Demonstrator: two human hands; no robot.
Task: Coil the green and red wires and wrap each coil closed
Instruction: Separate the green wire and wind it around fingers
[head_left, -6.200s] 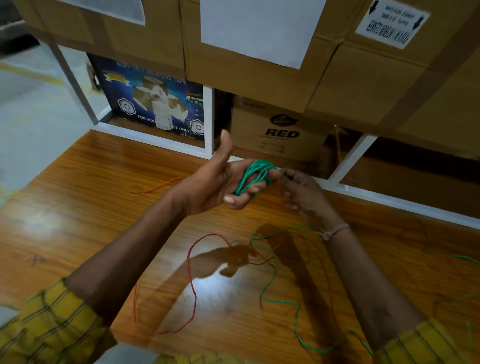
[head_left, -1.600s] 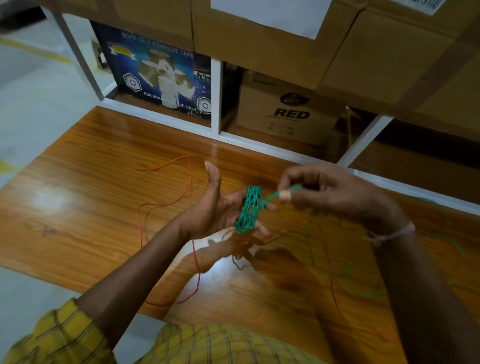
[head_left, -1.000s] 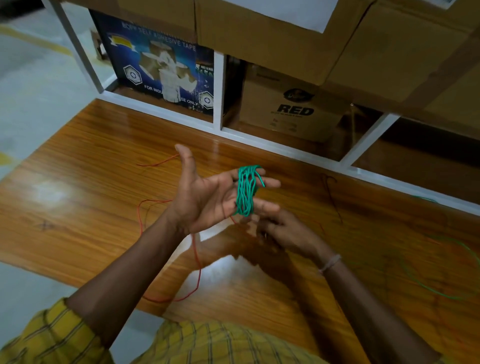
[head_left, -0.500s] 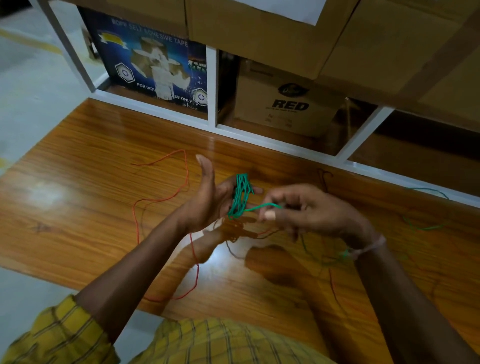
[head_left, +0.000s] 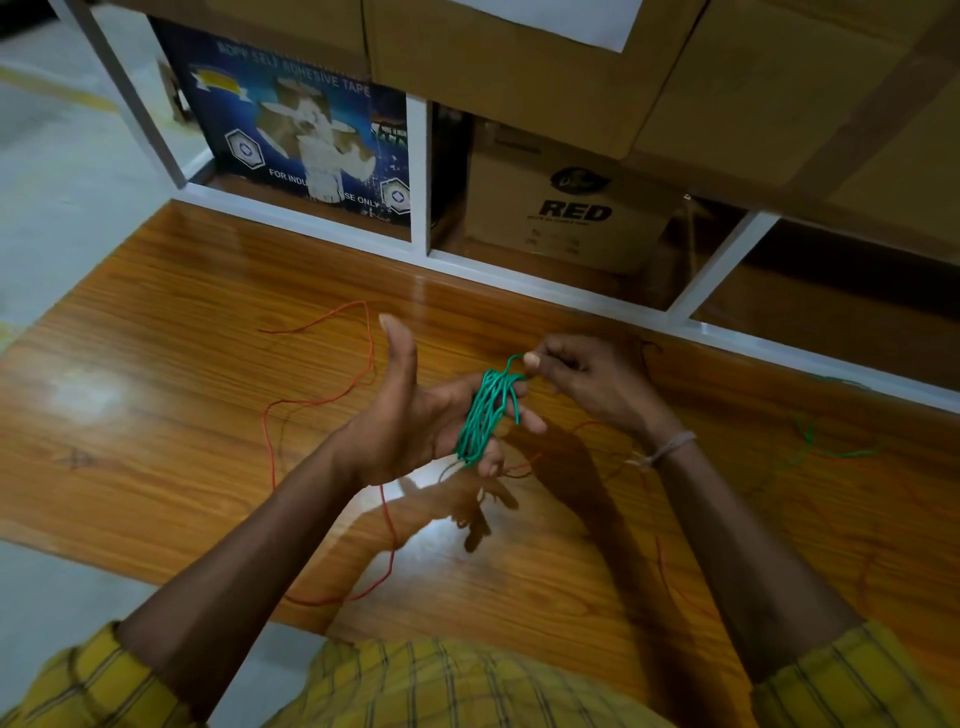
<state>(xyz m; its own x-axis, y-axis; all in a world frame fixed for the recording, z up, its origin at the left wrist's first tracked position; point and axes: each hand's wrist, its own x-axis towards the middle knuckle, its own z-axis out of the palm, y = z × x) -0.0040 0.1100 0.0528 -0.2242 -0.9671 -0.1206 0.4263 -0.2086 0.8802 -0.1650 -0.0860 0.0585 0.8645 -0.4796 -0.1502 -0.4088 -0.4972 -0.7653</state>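
Green wire coil (head_left: 485, 415) wound around my spread left hand (head_left: 415, 421), my right hand (head_left: 582, 382) pinches its free end above the desk (head_left: 156, 395), red wire (head_left: 322, 410) loose below.

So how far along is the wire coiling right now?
Done: many green loops sit around the left hand's fingers. In hand: the right hand pinches the green strand at the coil's top, winding. Left: wrapping that coil closed, then the whole red wire, loose on the table.
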